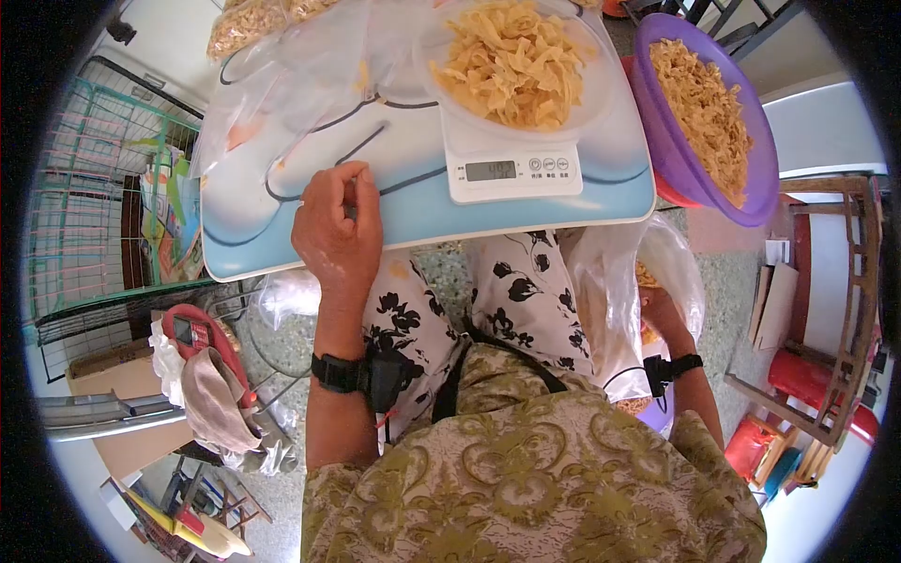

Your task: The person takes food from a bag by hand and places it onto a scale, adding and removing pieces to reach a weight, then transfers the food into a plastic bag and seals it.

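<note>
My left hand (340, 225) rests at the near edge of the low table (413, 218), its fingers curled in and nothing visible in them. To its right stands a white kitchen scale (514, 175) with a lit display. A clear bowl (593, 103) on the scale holds a heap of pale yellow fried chips (514, 66). My right hand (664, 314) reaches into a clear plastic bag (690, 272) beside my right knee. Some yellowish food shows in that bag, but my right fingers are hidden.
Clear plastic bags (282, 80) lie on the table's left half, with filled bags (246, 28) behind them. A purple basin (765, 141) of brown crispy bits (699, 113) stands right of the table. Left is a wire cage (80, 188); a wooden frame (859, 310) stands far right.
</note>
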A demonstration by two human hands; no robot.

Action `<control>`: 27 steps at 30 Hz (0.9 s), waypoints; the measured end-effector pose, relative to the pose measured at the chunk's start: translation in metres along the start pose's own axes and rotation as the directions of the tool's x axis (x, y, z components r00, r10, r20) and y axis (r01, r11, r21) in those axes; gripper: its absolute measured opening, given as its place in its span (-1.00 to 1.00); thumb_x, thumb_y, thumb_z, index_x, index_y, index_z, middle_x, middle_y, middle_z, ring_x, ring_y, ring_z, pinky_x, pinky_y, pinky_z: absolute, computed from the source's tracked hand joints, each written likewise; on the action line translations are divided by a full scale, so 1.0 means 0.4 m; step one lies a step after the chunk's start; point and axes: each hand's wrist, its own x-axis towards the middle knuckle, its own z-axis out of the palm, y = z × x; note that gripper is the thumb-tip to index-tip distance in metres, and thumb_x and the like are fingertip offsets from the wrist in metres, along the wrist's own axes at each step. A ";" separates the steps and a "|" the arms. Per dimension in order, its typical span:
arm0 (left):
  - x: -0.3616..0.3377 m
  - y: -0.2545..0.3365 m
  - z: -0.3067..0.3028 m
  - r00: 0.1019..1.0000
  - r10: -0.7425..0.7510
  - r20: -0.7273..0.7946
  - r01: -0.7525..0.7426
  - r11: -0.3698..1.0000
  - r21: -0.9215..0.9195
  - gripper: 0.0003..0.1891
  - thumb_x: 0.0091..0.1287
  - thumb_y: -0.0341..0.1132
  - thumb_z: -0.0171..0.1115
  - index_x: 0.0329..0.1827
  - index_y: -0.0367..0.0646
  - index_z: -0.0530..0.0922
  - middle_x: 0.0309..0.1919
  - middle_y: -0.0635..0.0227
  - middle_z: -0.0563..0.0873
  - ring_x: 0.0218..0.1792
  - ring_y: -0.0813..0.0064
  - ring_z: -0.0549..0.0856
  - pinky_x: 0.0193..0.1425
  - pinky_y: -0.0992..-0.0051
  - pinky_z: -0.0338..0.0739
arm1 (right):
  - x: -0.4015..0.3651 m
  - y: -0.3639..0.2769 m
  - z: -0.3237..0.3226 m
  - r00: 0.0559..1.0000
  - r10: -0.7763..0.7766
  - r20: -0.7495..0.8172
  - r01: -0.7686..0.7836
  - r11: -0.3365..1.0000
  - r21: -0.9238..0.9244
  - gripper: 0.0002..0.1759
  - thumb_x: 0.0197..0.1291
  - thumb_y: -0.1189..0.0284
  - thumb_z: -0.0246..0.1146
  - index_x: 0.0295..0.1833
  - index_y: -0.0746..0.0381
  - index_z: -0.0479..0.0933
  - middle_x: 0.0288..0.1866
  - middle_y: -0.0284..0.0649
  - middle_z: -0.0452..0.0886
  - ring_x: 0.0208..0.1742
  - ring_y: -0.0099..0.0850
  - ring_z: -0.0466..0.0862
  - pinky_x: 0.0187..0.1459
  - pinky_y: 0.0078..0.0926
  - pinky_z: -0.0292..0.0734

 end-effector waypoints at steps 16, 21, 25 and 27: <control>-0.003 -0.006 -0.005 0.991 -0.085 0.101 0.085 0.996 0.009 -0.85 0.41 -0.26 0.25 -0.12 -0.12 0.68 -0.27 0.32 0.74 -0.35 0.44 0.69 -0.16 0.45 0.58 | -0.117 -0.238 -0.201 0.981 0.186 -0.058 -0.136 0.869 0.476 -0.84 0.26 0.44 0.32 -0.22 0.33 0.58 -0.46 -0.28 0.65 -0.48 -0.50 0.66 -0.42 -0.52 0.61; -0.004 -0.007 -0.001 0.994 -0.084 0.068 0.086 0.996 -0.039 -0.86 0.39 -0.29 0.27 -0.12 -0.15 0.68 -0.30 0.37 0.71 -0.36 0.52 0.65 -0.21 0.50 0.55 | -0.146 -0.278 -0.264 0.969 0.245 0.041 -0.199 0.666 0.719 -0.76 0.28 0.32 0.36 -0.15 0.30 0.60 -0.41 -0.28 0.65 -0.48 -0.52 0.65 -0.40 -0.57 0.60; -0.004 -0.002 0.000 0.999 -0.035 0.026 0.038 0.995 -0.090 -0.88 0.38 -0.34 0.28 -0.15 -0.18 0.68 -0.38 0.41 0.67 -0.44 0.59 0.59 -0.32 0.56 0.51 | -0.175 -0.310 -0.298 0.973 0.229 0.020 -0.154 0.587 0.795 -0.77 0.30 0.34 0.34 -0.08 0.28 0.59 -0.40 -0.32 0.65 -0.46 -0.55 0.64 -0.39 -0.62 0.58; -0.003 -0.001 -0.002 0.998 -0.054 0.037 0.058 0.994 -0.098 -0.88 0.38 -0.34 0.28 -0.15 -0.18 0.68 -0.38 0.41 0.67 -0.44 0.60 0.59 -0.33 0.56 0.50 | -0.188 -0.325 -0.314 0.976 0.214 0.032 -0.151 0.564 0.812 -0.77 0.31 0.36 0.32 -0.02 0.26 0.58 -0.41 -0.37 0.64 -0.45 -0.59 0.63 -0.39 -0.67 0.56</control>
